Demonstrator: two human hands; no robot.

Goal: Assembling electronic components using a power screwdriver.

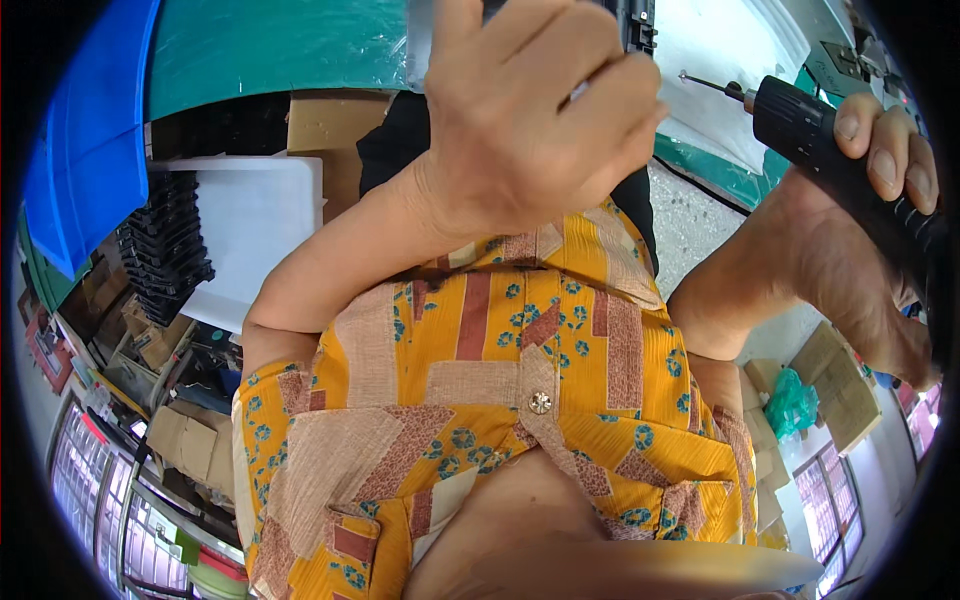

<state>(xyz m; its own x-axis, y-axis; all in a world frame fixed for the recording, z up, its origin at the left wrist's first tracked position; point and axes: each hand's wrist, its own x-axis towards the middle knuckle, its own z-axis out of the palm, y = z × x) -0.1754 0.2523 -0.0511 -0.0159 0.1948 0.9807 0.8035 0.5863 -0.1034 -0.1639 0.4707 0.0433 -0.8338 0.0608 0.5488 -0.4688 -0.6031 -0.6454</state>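
In the head view, the right hand (860,255) grips a driver (810,125), its bit (735,91) aimed toward the left hand (540,120). That one is curled near a black part (641,28); whether it holds anything, I can't tell. A careless swing could jab it.

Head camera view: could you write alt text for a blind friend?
A person's right hand grips a black screwdriver-like tool, its thin bit pointing left. The curled left hand, what it holds, if anything, unclear, shows above a patterned yellow shirt, near a green work surface.
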